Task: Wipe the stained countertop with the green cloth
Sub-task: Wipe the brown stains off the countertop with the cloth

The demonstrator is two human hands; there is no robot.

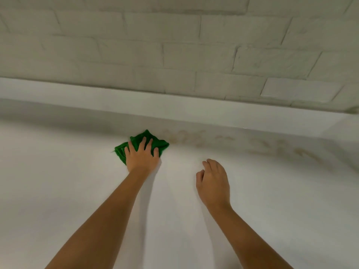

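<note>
**Stains run off to the right of the cloth hand**

The left hand [142, 157] lies flat on the green cloth [153, 141], fingers spread wide and pressing it to the countertop [77, 191]; this is a palm-down hold, not a pinch, and the bunched cloth shows beyond the fingertips and at the hand's left side. The brownish stains [186, 136] begin just beside the cloth's right edge and trail away from it in a long band, roughly parallel to the raised back ledge [174, 107]; the farther smears [287, 149] sit well apart from the grip, nearer the right hand [212, 180]. That hand hovers or rests loosely on the bare surface, fingers curled, holding nothing; whether it touches the top cannot be told. By my reading, the coming stroke should carry the cloth rightward along the band's long axis; the near smears are within easy sweep, while the far ones may need a longer reach across the body.
</note>
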